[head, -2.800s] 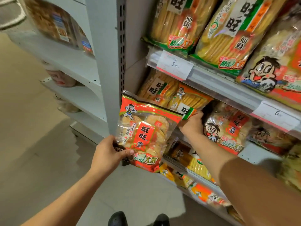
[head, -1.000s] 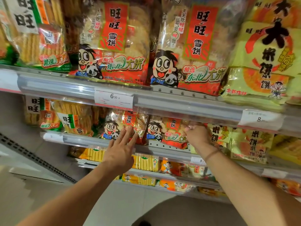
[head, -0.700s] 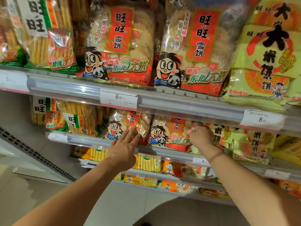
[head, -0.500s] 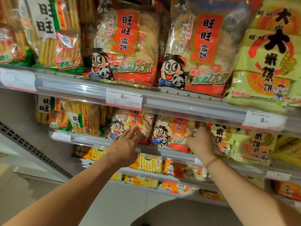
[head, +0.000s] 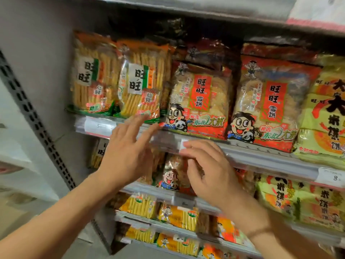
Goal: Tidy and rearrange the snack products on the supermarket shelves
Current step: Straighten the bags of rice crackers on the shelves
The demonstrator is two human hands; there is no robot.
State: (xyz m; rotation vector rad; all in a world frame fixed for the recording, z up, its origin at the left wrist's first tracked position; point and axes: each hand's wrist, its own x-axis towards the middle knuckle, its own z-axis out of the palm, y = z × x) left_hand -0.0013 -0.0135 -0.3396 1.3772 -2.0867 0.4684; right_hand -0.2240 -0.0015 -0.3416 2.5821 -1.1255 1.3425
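The person looks to be between fixes, reaching up toward the upper shelf to straighten the snack bags there. The left hand (head: 128, 156) is wide open with its fingers spread, holding nothing; its fingertips are just under the green-edged cracker bag (head: 140, 88) at about 1 o'clock from the hand. The right hand (head: 211, 172) is loosely open, fingers a little bent, and holds nothing. It sits in front of the shelf rail (head: 261, 156) and the small red bag (head: 171, 176) on the shelf below.

Next, I think, the hands must go up and push a bag straight. The red rice cracker bag (head: 199, 101) stands at 12 o'clock from the right hand.

A second red bag (head: 265, 107) is at 2 o'clock and the yellow bags (head: 324, 116) at 3 o'clock. The bags stand packed close, so pushing one may tip the one beside it.
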